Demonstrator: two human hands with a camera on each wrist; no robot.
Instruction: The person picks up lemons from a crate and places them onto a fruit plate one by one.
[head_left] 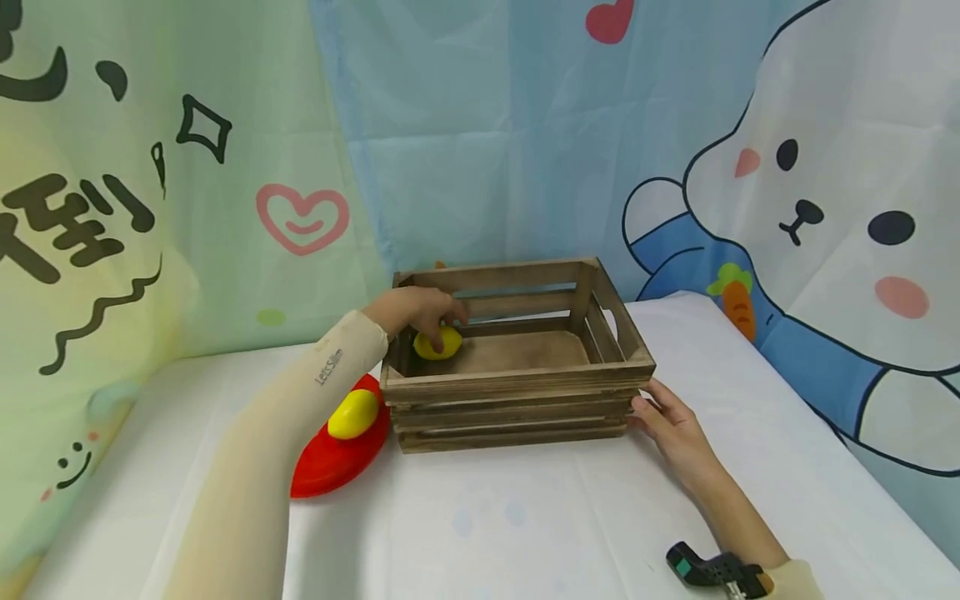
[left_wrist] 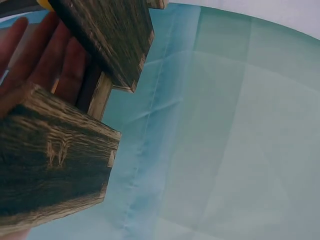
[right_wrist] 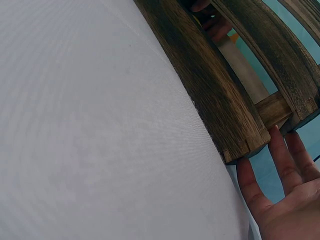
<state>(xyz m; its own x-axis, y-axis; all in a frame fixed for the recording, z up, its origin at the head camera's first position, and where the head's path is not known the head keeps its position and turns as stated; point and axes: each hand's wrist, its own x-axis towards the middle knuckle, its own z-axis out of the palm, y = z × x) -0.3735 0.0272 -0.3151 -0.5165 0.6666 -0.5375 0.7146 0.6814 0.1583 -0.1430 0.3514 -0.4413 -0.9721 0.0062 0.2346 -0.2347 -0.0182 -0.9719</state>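
A slatted wooden crate point(head_left: 517, 379) stands on the white table. My left hand point(head_left: 420, 312) reaches over its left end, fingers and thumb around a yellow lemon point(head_left: 447, 342) low inside. In the left wrist view, the fingers point(left_wrist: 47, 65) show between the crate's slats point(left_wrist: 55, 160), with only a sliver of yellow at the top edge. At the near right corner of the crate, my right hand point(head_left: 675, 433) rests its fingertips against the wood. The right wrist view shows those fingers point(right_wrist: 285, 165) extended at the slat ends.
Left of the crate lies a red plate point(head_left: 330, 467) with a smooth yellow fruit-like piece point(head_left: 354, 414) on it; my left sleeve partly covers the plate. A printed cloth backdrop point(head_left: 480, 142) hangs close behind the crate. My right wrist wears a black device point(head_left: 712, 571).
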